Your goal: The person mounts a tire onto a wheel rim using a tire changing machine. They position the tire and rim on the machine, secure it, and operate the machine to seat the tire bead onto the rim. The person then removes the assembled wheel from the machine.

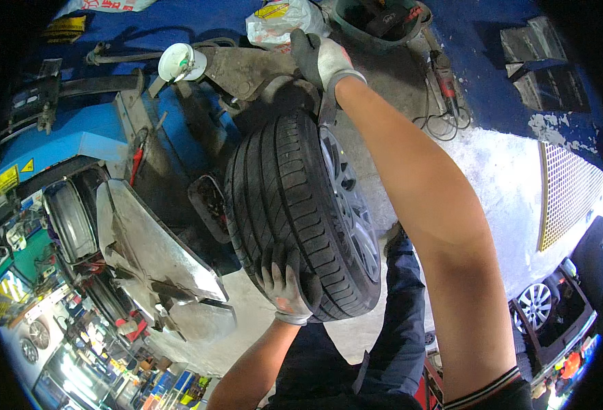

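Observation:
A black tyre on a silver alloy wheel (348, 179) stands upright in the middle, beside a blue tyre-changing machine (100, 133). My left hand (284, 283), in a grey-and-white work glove, lies on the near part of the tread with its fingers spread. Beyond the tyre's far end, my right hand (323, 58), gloved likewise, is closed above a flat metal part (327, 108) next to the tyre. What it grips is hidden by the glove. A broad dark metal arm (247, 72) of the machine reaches to the tyre's far side.
Left of the tyre is the machine's metal turntable (152, 239). A white bucket (180, 63) sits by the metal arm. At the back are a white plastic bag (281, 24) and a dark tub (356, 20). A red corded power tool (446, 85) is to the right.

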Tool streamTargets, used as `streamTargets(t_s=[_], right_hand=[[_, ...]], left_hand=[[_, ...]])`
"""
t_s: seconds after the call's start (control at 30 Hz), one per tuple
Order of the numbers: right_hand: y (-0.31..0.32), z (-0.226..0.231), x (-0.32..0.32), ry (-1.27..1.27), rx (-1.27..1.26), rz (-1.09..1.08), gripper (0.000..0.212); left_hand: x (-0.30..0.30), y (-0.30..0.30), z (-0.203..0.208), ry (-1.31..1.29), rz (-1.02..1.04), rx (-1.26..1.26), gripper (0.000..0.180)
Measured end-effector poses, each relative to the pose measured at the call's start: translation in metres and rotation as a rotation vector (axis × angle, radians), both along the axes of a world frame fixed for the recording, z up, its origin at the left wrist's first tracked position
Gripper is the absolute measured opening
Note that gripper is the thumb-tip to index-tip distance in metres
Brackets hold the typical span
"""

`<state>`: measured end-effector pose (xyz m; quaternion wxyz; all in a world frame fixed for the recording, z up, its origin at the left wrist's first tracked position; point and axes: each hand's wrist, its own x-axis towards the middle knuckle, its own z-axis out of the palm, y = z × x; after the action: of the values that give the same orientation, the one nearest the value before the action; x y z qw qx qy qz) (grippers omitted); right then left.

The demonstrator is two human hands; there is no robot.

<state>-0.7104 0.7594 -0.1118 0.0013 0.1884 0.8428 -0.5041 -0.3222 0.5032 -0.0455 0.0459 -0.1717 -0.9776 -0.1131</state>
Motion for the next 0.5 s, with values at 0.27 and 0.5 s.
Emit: streamTargets(t_s=[0.27,0.5], right_hand=[[-0.022,-0.005,0.016,-0.109,-0.319,-0.062,0.069],[-0.043,-0.04,0.028,-0.135,-0.92,-0.201,0.057]], left_hand=[[-0.009,0.009,0.007,0.084,-0.092,-0.031,0.067],[-0.001,-0.006,-0.001,-0.005,-0.026,-0.03,0.08]])
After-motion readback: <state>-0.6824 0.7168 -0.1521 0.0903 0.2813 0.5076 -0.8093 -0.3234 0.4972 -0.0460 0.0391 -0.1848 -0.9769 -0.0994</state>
